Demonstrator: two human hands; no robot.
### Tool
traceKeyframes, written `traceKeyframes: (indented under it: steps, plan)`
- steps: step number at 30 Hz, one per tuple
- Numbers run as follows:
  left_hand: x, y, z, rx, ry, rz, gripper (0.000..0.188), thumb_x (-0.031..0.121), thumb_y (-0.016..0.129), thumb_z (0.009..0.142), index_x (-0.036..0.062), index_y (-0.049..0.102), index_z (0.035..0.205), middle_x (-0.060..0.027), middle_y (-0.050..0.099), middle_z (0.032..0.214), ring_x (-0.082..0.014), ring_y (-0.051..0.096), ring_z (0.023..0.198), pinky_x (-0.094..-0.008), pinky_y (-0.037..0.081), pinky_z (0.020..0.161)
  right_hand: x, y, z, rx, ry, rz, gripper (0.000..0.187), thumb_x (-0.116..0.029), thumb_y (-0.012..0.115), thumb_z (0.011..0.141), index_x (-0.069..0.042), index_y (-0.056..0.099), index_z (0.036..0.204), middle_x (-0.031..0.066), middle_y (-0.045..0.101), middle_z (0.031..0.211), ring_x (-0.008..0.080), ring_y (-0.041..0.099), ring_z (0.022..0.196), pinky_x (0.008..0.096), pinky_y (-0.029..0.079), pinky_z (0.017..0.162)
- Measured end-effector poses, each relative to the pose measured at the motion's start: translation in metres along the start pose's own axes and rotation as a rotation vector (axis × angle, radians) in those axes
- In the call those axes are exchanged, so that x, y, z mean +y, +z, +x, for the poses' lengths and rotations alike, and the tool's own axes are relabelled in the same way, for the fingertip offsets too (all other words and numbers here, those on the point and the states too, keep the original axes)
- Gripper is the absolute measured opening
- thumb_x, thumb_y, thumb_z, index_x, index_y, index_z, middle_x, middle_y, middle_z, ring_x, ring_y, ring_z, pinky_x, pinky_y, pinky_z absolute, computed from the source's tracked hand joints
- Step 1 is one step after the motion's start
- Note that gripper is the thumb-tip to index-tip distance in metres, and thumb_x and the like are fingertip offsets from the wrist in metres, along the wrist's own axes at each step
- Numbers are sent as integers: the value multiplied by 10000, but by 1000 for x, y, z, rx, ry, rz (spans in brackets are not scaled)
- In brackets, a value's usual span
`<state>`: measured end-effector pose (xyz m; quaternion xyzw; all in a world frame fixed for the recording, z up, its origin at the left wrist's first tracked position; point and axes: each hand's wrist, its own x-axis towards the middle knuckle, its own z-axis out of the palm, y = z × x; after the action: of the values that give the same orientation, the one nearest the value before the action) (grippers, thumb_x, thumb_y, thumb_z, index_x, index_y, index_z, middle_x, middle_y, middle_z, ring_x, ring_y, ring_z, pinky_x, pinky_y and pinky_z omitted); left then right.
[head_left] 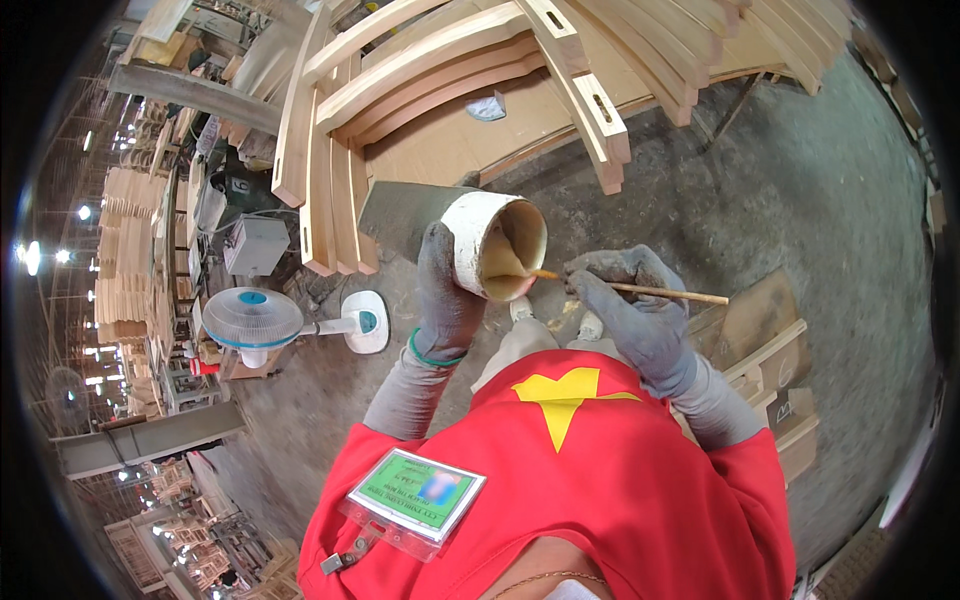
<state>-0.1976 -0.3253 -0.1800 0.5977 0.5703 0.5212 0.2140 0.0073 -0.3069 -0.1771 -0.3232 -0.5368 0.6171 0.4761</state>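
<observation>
Red shirt fabric [600, 470] with a yellow star fills the lower frame, nearest the lens, with a green badge in a clear holder [415, 492] clipped below the star.

Landmark for all positions: the white cylindrical pot [497, 245].

Left hand [443, 290], in a grey glove with a green cuff band, grips the pot from its left side and underside. Fingers are closed around the wall. The pot is tipped so that its open mouth faces right, toward the other hand; pale creamy glue shows inside.

Right hand [630, 300], also grey-gloved, sits just right of the pot's mouth. Fingers are pinched together on a thin wooden stick [660, 291]. The stick's long axis runs near level, left to right; its left tip is inside the pot's mouth, in or at the glue, and its free end juts out right of the hand. The right hand is therefore the nearer one to the mouth, and the glue lies to the left of its fingers, along the stick's axis.

Beyond the pot stand curved wooden chair parts [440, 60] on a board. Left of the pot, on the concrete floor [800, 200], lies a toppled pedestal fan [255, 320]. Right of the pot, cardboard boxes [775, 370].
</observation>
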Motion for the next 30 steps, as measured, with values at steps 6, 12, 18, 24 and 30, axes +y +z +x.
traceKeyframes:
  steps: [6,12,18,24,30]
  plan:
    - [0,19,1,327,-343,-922,589,439,263,968,-26,444,1281,-133,489,1314,-236,467,1200,-382,323,1052,-7,13,-12,127,9,335,83,14,626,832,12,594,909,95,660,835,118,616,743,252,514,668]
    - [-4,12,-15,128,-248,-889,460,326,302,993,-8,456,1269,-133,491,1310,-237,490,1180,-380,381,1019,-5,-6,28,-148,-679,-559,120,1,674,755,-7,574,822,131,644,817,246,623,664,326,488,582]
    - [-11,-7,-22,90,-178,-329,402,280,323,996,5,471,1249,-130,504,1278,-222,507,1151,-358,402,991,-17,-1,21,-195,-473,-498,141,-39,717,705,-61,593,770,103,624,870,259,615,746,333,484,621]
    - [-11,-6,-21,98,-105,-299,409,323,381,975,28,484,1239,-104,540,1221,-206,526,1121,-359,428,965,-27,-10,25,-339,-605,-639,133,-27,704,614,-99,609,675,35,616,873,219,578,773,296,482,651]
    - [-4,-3,-18,218,-581,-1042,468,404,349,962,66,468,1262,-81,549,1196,-219,541,1114,-393,492,914,-32,-25,14,-224,-413,-488,156,22,673,600,-89,651,707,60,616,881,200,573,779,283,471,666]
